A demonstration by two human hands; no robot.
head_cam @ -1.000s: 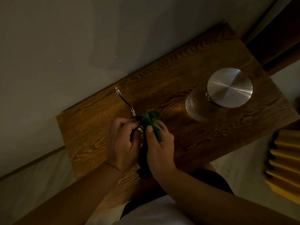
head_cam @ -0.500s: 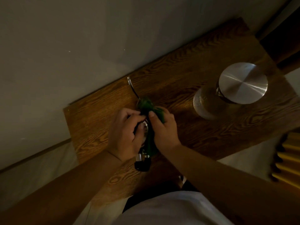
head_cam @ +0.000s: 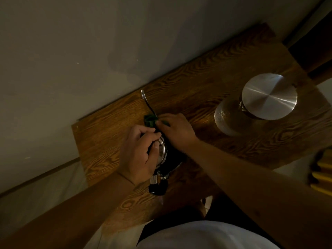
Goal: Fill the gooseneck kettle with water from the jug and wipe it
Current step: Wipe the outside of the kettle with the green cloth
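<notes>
The gooseneck kettle stands on the wooden table, its thin spout pointing away toward the wall and its black handle toward me. My left hand rests over the shiny lid and grips the kettle's top. My right hand presses a green cloth against the base of the spout on the kettle's far side. Most of the kettle body is hidden under both hands. The glass jug with a round steel lid stands to the right, apart from the kettle.
A grey wall runs close behind the table's far edge. A yellow ribbed object sits low at the right. The table's near edge is just in front of my body.
The right hand has slid the green cloth from the kettle's lid area up to the base of the spout. The left hand has stayed on the kettle. The camera has shifted slightly.
</notes>
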